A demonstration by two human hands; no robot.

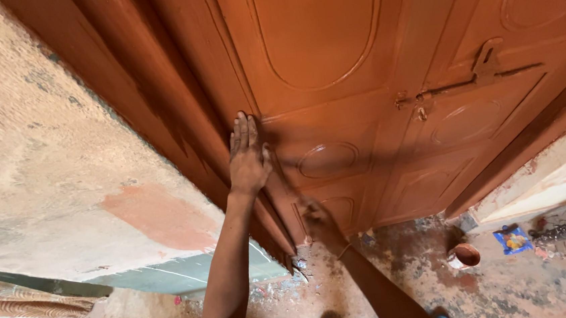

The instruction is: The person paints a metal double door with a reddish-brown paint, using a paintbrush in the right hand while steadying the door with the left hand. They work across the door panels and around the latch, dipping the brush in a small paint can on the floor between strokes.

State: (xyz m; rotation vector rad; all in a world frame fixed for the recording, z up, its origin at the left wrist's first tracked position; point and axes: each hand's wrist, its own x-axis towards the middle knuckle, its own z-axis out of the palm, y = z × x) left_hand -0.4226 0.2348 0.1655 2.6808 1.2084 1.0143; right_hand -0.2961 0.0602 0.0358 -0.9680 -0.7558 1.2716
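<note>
A reddish-brown panelled door (328, 54) fills the upper view. My left hand (248, 160) lies flat against its left edge, fingers straight and holding nothing. Lower down, my right hand (317, 219) is curled near the door's bottom panel. It grips what looks like a thin brush (288, 179), blurred, whose handle slants up to the left. A metal latch bolt (472, 80), painted the same colour, sits on the right half of the door.
A rough plastered wall (48, 171) with a reddish smear stands to the left. A small round paint pot (464, 256) rests on the paint-stained floor at the right. Scraps and a blue wrapper (513, 238) lie near it, below a pale ledge (554, 181).
</note>
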